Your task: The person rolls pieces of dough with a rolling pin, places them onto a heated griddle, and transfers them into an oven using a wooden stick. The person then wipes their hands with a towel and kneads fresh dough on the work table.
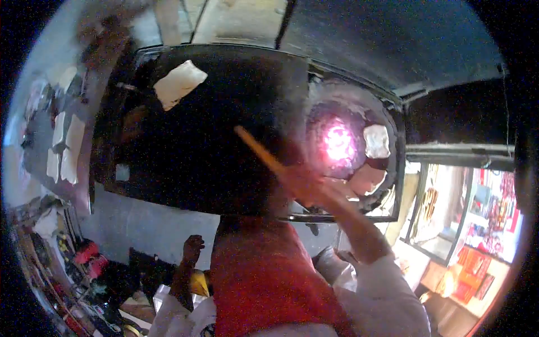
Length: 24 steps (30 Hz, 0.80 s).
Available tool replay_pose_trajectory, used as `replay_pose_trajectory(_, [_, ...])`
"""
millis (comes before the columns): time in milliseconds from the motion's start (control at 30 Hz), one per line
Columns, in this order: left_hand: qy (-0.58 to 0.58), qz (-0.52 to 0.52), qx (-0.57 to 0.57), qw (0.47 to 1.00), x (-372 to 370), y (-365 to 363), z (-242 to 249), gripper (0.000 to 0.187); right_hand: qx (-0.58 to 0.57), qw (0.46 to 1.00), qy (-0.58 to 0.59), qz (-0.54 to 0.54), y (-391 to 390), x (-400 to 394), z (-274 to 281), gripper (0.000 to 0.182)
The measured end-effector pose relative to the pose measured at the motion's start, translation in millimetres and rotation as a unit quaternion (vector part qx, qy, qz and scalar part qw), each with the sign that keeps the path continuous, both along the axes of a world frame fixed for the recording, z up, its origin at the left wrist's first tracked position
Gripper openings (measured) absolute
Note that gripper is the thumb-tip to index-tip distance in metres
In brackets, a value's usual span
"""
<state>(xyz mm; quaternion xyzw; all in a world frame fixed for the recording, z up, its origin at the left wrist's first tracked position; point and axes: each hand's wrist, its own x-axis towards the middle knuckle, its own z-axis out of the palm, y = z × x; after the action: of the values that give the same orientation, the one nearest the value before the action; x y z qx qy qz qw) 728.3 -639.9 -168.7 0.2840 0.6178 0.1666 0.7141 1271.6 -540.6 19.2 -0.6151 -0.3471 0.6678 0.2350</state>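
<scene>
My right hand (306, 184), blurred by motion, is closed around a wooden stick (257, 147). The stick slants up and left over a black counter top (191, 146). Just right of that hand is a round oven opening (317, 104) with bright glowing coals (339, 143). Along the opening's right side sit a pale slab of bread dough (377, 141) and pinkish-lit dough pieces (368, 180). My left hand (194, 250) hangs low in front of the counter, left of the red apron (264, 269); its fingers are loosely bent and hold nothing I can see.
A pale dough sheet (181, 84) lies at the counter's far left. Several white pieces (66, 146) rest on a grey surface farther left. Cluttered items (90, 258) fill the lower left. A dark hood (393, 45) overhangs the oven. Bright windows (443, 208) are at right.
</scene>
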Motion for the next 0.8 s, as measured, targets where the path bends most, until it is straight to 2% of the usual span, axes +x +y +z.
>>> replay_pose_trajectory(67, [0.001,-0.026,0.115,0.993,-23,-11,-26,0.031,-0.037,0.999,0.02,0.005,68,-79,2,0.042])
replay_pose_trajectory(100, [0.004,-0.016,0.113,0.994,-23,-9,-11,0.031,0.22,0.974,-0.013,0.048,86,-104,-41,0.039])
replay_pose_trajectory(133, [0.024,0.024,0.03,0.999,-11,0,19,0.031,0.462,0.882,-0.039,0.084,104,-125,-82,0.036])
replay_pose_trajectory(167, [0.044,0.063,-0.054,0.996,-6,6,36,0.032,0.219,0.975,0.03,0.025,136,-149,-56,0.037])
replay_pose_trajectory(200, [0.047,0.069,-0.056,0.995,-18,1,35,0.032,-0.04,0.994,0.093,-0.035,169,-169,-26,0.037])
replay_pose_trajectory(233, [0.015,0.081,-0.036,0.996,-31,-10,29,0.033,-0.042,0.994,0.097,-0.03,188,-179,-57,0.037])
replay_pose_trajectory(267, [-0.017,0.093,-0.016,0.995,-41,-22,23,0.035,0.114,0.99,0.067,-0.056,200,-185,-106,0.037])
replay_pose_trajectory(300, [-0.118,0.177,-0.126,0.969,-67,-33,5,0.036,0.266,0.96,0.036,-0.082,211,-191,-136,0.037])
replay_pose_trajectory(333, [-0.117,0.179,-0.128,0.969,-76,-45,-3,0.036,0.264,0.96,0.037,-0.081,228,-193,-118,0.037])
replay_pose_trajectory(367, [-0.085,0.181,-0.124,0.972,-84,-56,-7,0.036,0.102,0.98,0.084,-0.152,245,-192,-79,0.036])
replay_pose_trajectory(400, [-0.055,0.182,-0.119,0.974,-91,-68,-14,0.035,-0.061,0.965,0.126,-0.22,252,-192,-57,0.035])
replay_pose_trajectory(433, [-0.059,0.179,-0.121,0.975,-98,-83,-27,0.035,-0.021,0.968,0.118,-0.219,249,-191,-65,0.036])
replay_pose_trajectory(467, [0.013,0.162,-0.085,0.983,-105,-101,-44,0.034,-0.02,0.968,0.113,-0.223,242,-186,-51,0.036])
replay_pose_trajectory(500, [0.084,0.142,-0.049,0.985,-111,-116,-62,0.033,0.003,0.986,0.076,-0.147,221,-177,-23,0.032])
replay_pose_trajectory(533, [0.078,0.132,-0.052,0.987,-123,-127,-87,0.033,0.024,0.996,0.035,-0.073,195,-166,-5,0.031])
replay_pose_trajectory(600, [0.113,0.079,-0.04,0.99,-135,-132,-127,0.035,-0.136,0.956,0.07,-0.251,125,-145,-34,0.035])
replay_pose_trajectory(633, [-0.002,0.135,-0.182,0.974,-109,-65,-20,0.035,-0.141,0.973,0.047,-0.176,88,-127,-32,0.037])
replay_pose_trajectory(667, [-0.008,0.127,-0.183,0.975,-108,-60,-34,0.035,-0.144,0.985,0.022,-0.096,63,-108,-29,0.039])
replay_pose_trajectory(700, [-0.078,0.146,-0.2,0.966,-116,-54,-52,0.034,-0.146,0.983,0.017,-0.109,50,-98,-29,0.039])
replay_pose_trajectory(733, [-0.143,0.159,-0.221,0.952,-120,-49,-67,0.034,-0.089,0.981,0.063,-0.159,32,-87,-27,0.041])
replay_pose_trajectory(767, [-0.194,0.133,-0.144,0.961,-118,-49,-83,0.037,-0.026,0.973,0.106,-0.206,17,-75,-25,0.042])
replay_pose_trajectory(800, [-0.196,0.117,-0.146,0.962,-113,-36,-87,0.037,-0.022,0.97,0.102,-0.221,9,-64,-16,0.042])
